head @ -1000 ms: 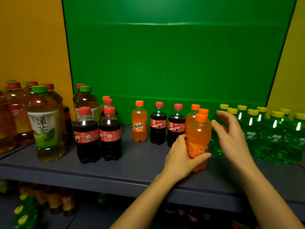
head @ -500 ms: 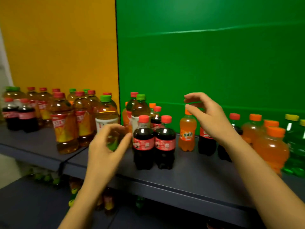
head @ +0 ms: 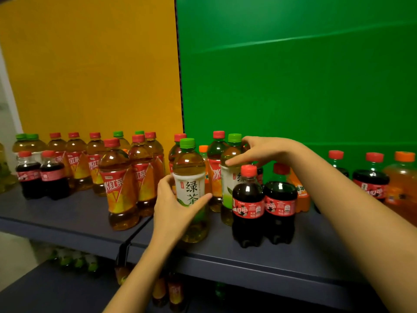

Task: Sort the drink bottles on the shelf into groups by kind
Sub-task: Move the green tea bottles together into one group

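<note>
My left hand grips a green-capped green tea bottle with a white label, standing on the grey shelf. My right hand curls round the upper part of a second green tea bottle just behind and to the right. Two small cola bottles stand in front of that one. Red-capped iced tea bottles crowd the left half, with two small colas at far left. An orange soda bottle stands behind the colas.
More cola and orange soda bottles stand at the right edge. A seam joins two shelf boards near the left hand. A lower shelf holds further bottles. Yellow and green panels back the shelf.
The view has swung left. My left hand has closed round the front green tea bottle. My right hand moved from above the orange soda onto the second green tea bottle.
</note>
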`<state>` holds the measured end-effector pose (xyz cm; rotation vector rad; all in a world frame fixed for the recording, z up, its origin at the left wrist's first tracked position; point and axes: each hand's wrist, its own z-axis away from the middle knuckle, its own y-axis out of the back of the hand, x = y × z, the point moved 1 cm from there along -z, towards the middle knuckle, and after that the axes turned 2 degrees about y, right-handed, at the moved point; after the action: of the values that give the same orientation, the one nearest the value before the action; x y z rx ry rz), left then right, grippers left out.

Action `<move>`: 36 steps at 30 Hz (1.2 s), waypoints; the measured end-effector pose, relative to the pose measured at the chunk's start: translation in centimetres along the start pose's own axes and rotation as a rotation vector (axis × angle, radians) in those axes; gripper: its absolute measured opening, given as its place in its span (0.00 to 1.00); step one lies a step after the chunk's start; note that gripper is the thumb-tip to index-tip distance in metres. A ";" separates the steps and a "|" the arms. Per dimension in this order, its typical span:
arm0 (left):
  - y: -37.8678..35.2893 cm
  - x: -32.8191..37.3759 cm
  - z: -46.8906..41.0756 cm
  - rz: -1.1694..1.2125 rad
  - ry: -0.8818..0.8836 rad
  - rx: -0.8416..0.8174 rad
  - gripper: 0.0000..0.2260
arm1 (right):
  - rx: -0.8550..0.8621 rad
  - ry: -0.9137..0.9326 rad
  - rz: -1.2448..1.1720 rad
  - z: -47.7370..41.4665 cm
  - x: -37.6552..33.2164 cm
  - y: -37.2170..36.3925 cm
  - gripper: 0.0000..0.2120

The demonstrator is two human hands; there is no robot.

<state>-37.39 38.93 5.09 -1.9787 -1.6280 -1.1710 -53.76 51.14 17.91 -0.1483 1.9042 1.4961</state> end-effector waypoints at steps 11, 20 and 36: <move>-2.1 -0.6 -0.9 0.222 0.042 0.017 0.25 | -0.046 0.000 0.004 -1.7 0.1 -0.8 0.15; -1.7 1.2 -1.0 0.254 -0.053 0.063 0.23 | 0.160 0.147 0.035 -1.4 -0.5 0.3 0.22; 11.2 3.2 -3.3 0.242 -0.151 0.272 0.22 | 0.476 0.525 -0.424 0.2 -9.8 0.4 0.33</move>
<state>-28.26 35.37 12.26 -2.0528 -1.4733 -0.6883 -46.50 48.32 23.90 -0.7303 2.3894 0.7360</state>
